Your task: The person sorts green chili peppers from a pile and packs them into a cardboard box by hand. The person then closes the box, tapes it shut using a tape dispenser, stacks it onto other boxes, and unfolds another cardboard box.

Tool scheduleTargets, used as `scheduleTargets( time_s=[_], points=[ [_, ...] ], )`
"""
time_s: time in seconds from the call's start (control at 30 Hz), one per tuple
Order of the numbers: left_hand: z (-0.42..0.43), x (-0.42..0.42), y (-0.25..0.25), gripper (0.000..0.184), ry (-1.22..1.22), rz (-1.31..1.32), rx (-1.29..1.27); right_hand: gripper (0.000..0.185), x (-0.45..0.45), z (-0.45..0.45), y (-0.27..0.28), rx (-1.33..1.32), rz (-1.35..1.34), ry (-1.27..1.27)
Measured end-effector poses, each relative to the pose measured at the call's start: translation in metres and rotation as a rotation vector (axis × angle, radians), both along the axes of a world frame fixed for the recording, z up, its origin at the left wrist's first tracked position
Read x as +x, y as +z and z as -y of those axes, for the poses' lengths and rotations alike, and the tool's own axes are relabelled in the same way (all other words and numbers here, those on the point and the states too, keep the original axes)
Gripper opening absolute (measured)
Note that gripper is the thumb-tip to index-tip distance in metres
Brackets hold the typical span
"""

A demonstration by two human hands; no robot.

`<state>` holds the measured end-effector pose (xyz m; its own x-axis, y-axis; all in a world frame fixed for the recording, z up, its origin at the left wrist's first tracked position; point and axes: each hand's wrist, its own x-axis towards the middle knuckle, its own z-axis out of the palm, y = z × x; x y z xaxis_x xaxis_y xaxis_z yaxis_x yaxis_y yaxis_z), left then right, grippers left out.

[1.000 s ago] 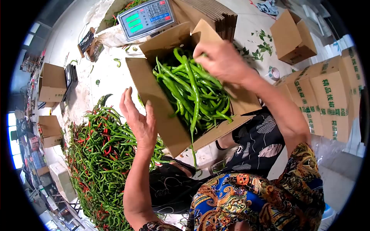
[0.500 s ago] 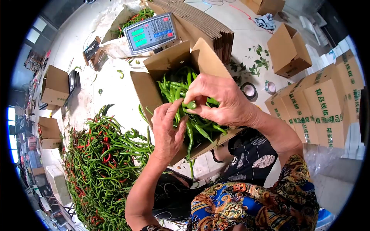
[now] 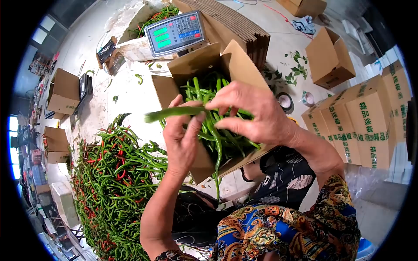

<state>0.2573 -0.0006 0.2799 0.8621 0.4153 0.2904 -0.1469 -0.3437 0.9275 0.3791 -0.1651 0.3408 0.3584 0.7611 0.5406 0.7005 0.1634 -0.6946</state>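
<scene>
The left hand (image 3: 180, 141) pinches a blurred green chili (image 3: 163, 114) over the open carton (image 3: 246, 65); whether the right hand (image 3: 257, 115) grips it too is unclear. Green chilies (image 3: 217, 141) partly fill the carton; a large chili heap (image 3: 115, 195) lies outside.

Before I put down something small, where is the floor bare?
Pale floor between the pepper carton, pepper pile and a curled stray pepper; also between flattened cartons and the open box at right. Crowded: the pepper carton and pile.
</scene>
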Motion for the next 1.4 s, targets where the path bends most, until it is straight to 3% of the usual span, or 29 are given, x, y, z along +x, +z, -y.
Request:
scheduleTargets(
  time_s=[0.03,0.1,0.17,0.3,0.37,0.43,0.47,0.53,0.57,0.63,0.67,0.73,0.83,0.87,0.9,0.93,0.97,1.03,1.1,1.17,1.2,1.23,1.27,1.3,1.4],
  points=[
    [0.001,-0.001,0.009,0.016,0.046,0.008,-0.085,0.033,0.003,0.002,-0.002,-0.093,-0.1,-0.055],
    [-0.005,-0.001,0.021,0.018,0.124,0.029,-0.209,0.027,0.022,0.002,-0.015,-0.144,0.083,-0.144],
    [-0.014,-0.002,0.028,0.024,0.064,0.068,-0.625,0.024,0.046,0.008,-0.04,-0.174,0.254,-0.234],
    [-0.033,0.001,0.018,0.029,0.024,-0.033,-0.893,0.029,0.055,0.024,-0.055,-0.528,0.21,-0.227],
    [-0.033,0.007,0.012,0.03,0.008,-0.073,-0.967,0.038,0.06,0.025,-0.059,-0.549,0.447,-0.398],
    [-0.024,0.024,0.017,0.036,-0.029,-0.11,-0.771,0.042,0.08,0.028,-0.075,-0.509,0.625,-0.608],
    [-0.018,0.033,0.016,0.039,-0.007,-0.084,-0.473,0.049,0.091,0.034,-0.082,-0.509,0.673,-0.66],
    [-0.023,0.043,-0.002,0.05,0.137,-0.049,0.149,0.053,0.095,0.039,-0.079,-0.718,0.361,-0.665],
    [-0.025,0.037,-0.015,0.046,0.182,-0.109,0.244,0.055,0.098,0.042,-0.079,-0.816,0.2,-0.661],
    [-0.028,0.02,-0.011,0.035,0.05,-0.195,0.315,0.05,0.112,0.046,-0.091,-0.857,-0.171,-0.482],
    [-0.025,0.013,-0.003,0.026,0.003,-0.358,0.182,0.047,0.11,0.047,-0.095,-0.823,-0.324,-0.439],
    [-0.026,0.002,-0.01,0.024,0.057,-0.257,0.412,0.036,0.109,0.048,-0.095,-0.801,-0.532,-0.416],
    [-0.022,-0.005,-0.005,0.023,0.147,-0.115,0.783,0.038,0.108,0.045,-0.097,-0.772,-0.191,-0.463],
    [-0.017,-0.008,0.004,0.024,0.182,-0.132,0.95,0.05,0.101,0.043,-0.097,-0.841,-0.023,-0.613],
    [-0.012,-0.01,0.01,0.025,0.222,-0.148,1.118,0.054,0.089,0.042,-0.094,-0.497,0.252,-0.626],
    [-0.007,-0.013,0.001,0.032,0.127,-0.267,1.009,0.052,0.083,0.033,-0.086,-0.471,0.278,-0.64],
    [0.01,-0.016,-0.006,0.045,0.056,-0.336,0.718,0.051,0.079,0.024,-0.08,-0.444,0.303,-0.653],
    [0.041,-0.013,-0.004,0.055,-0.152,-0.529,0.644,0.045,0.078,0.018,-0.085,-0.499,0.611,-0.575],
    [0.053,-0.01,-0.026,0.06,-0.235,-0.595,0.749,0.033,0.07,0.004,-0.082,-0.469,0.863,-0.46],
    [0.05,-0.007,-0.043,0.049,-0.157,-0.456,0.621,0.029,0.058,-0.007,-0.088,-0.639,0.841,-0.301],
    [0.045,-0.005,-0.043,0.047,-0.12,-0.329,0.546,0.029,0.059,-0.009,-0.103,-0.777,0.852,-0.271],
    [0.04,0.0,-0.042,0.045,-0.084,-0.198,0.471,0.027,0.065,0.001,-0.143,-0.721,0.906,-0.28],
    [0.04,0.004,-0.015,0.041,0.004,-0.231,0.278,0.026,0.062,0.008,-0.138,-0.76,0.891,-0.254],
    [0.032,0.007,-0.007,0.041,0.092,-0.175,0.319,0.025,0.057,0.014,-0.129,-0.8,0.878,-0.227],
    [0.012,0.008,0.013,0.057,-0.016,-0.277,0.232,0.028,0.056,0.019,-0.116,-0.74,0.612,-0.09]
  ],
)
